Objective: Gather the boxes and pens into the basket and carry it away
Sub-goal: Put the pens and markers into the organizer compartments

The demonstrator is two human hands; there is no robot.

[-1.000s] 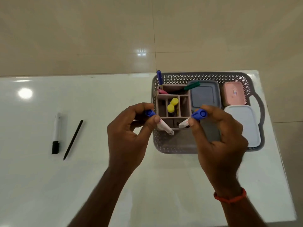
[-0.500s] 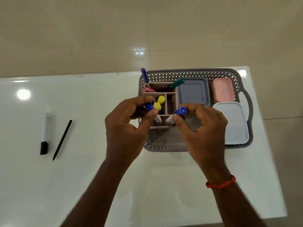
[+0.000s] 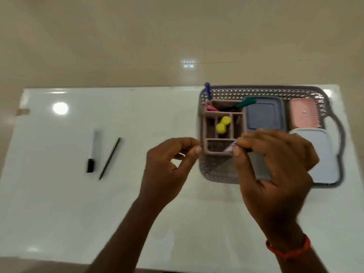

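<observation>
The right hand [image 3: 273, 166] pinches a marker [image 3: 229, 148] over the basket [image 3: 216, 174]. The left hand [image 3: 169, 164], fingers curled around nothing visible, is nearer the marker [image 3: 92, 150] and pencil [image 3: 110, 158] left of the basket, long axes running near-to-far.

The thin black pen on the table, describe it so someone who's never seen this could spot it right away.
On the white table, look left, well away from the grey basket. Two pens lie there side by side; the thin black pen is the right-hand one, slanted. Unlike the thick white marker with a black cap beside it, it is slim and black all over.
</observation>
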